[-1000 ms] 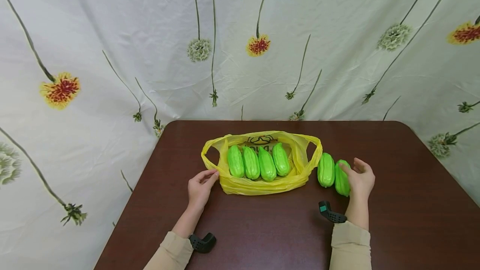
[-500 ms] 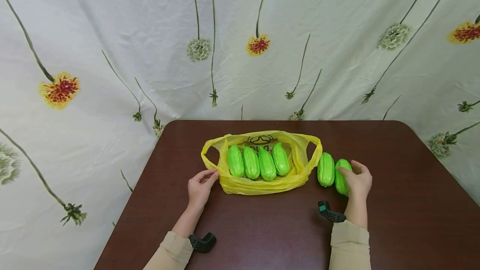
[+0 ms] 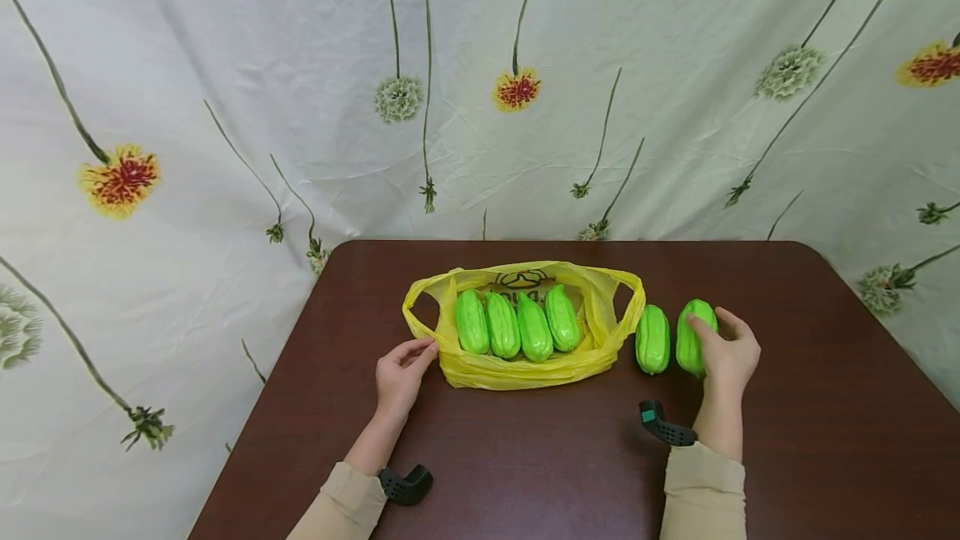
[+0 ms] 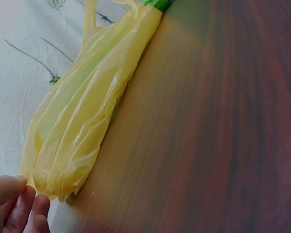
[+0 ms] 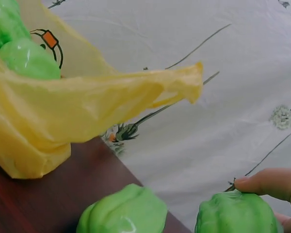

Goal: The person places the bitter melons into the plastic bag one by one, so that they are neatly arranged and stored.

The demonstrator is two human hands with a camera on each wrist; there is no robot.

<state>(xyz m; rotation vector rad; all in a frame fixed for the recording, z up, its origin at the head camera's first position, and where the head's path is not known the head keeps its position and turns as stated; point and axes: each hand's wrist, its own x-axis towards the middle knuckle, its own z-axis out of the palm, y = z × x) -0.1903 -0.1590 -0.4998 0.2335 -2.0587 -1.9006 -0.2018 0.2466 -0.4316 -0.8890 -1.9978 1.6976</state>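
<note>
A yellow plastic bag (image 3: pixel 495 374) lies open at the table's middle, with several bright green, ridged gourds (image 3: pixel 502 326) side by side in its mouth. My left hand (image 3: pixel 399 375) pinches the bag's near-left edge; the left wrist view shows thumb and fingertips right at the gathered yellow film (image 4: pixel 72 141). My right hand (image 3: pixel 727 357) grips another green gourd (image 3: pixel 695 338) between thumb and fingers, right of the bag. Between that gourd and the bag, one more gourd (image 3: pixel 652 340) lies on the table. In the right wrist view my thumb presses on the held gourd's top (image 5: pixel 236 213).
The dark brown table (image 3: pixel 525 457) ends at a back edge, against a white floral cloth (image 3: pixel 465 148). The bag's right handle (image 5: pixel 179 85) stands up near the loose gourd. A black wrist camera (image 3: pixel 666 426) sits on my right wrist, another (image 3: pixel 406 486) on my left.
My right hand has closed on the outer gourd and moved it away from me, widening the gap to the neighbouring gourd. My left hand and the bag stay still.
</note>
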